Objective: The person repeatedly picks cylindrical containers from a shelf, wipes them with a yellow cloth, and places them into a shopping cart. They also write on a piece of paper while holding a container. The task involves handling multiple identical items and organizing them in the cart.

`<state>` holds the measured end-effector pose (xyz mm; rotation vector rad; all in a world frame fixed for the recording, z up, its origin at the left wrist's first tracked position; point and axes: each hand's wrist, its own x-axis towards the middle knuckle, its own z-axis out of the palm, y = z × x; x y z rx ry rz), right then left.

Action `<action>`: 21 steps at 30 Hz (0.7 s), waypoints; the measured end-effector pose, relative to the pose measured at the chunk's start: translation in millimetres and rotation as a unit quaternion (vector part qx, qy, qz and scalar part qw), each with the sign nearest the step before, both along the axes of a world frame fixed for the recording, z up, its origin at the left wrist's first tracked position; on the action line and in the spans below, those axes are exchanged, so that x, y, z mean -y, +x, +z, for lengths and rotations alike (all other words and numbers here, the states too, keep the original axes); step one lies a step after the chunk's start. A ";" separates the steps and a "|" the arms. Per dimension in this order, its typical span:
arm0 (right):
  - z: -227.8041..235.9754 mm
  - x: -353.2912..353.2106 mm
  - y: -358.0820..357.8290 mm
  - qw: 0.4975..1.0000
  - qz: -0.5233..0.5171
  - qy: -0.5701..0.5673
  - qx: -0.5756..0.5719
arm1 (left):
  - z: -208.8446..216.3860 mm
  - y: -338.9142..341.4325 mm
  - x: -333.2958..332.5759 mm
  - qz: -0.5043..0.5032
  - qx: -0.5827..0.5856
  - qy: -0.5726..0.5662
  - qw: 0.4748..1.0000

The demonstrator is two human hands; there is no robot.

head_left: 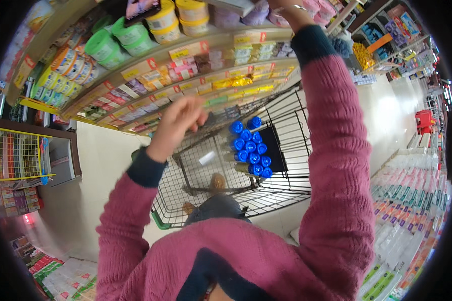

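Note:
My left hand (pixel 177 122) hangs over the far left part of a wire shopping cart (pixel 292 131), its fingers curled in and nothing visible in them. My right arm stretches up to the top shelf, where my right hand (pixel 285 6) is cut off by the upper edge, so its fingers are hidden. Purple tubs (pixel 256 12) and pink tubs (pixel 314 9) stand around that hand. Inside the cart, several blue-capped containers (pixel 249 146) are packed upright in a cluster beside a black panel (pixel 272 145).
Green tubs (pixel 128 36) and yellow tubs (pixel 163 22) line the top shelf, near a dark screen (pixel 141 10). Packets (pixel 153 78) fill lower shelves. Packaged goods (pixel 412 200) lie at the right. A yellow wire rack (pixel 20 153) stands at the left.

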<state>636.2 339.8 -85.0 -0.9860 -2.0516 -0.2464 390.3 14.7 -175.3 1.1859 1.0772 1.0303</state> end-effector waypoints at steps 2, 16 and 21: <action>-14.6 55.2 31.2 0.990 0.015 -0.039 -0.133 | 16.7 19.5 -36.0 0.011 0.027 -0.002 1.000; -338.5 262.2 28.0 0.855 -0.109 -0.494 0.115 | 49.2 81.9 -174.1 0.031 0.366 -0.138 0.920; -394.2 255.7 -2.6 0.831 -0.134 -0.521 0.142 | 60.5 76.2 -172.5 0.021 0.365 -0.117 0.923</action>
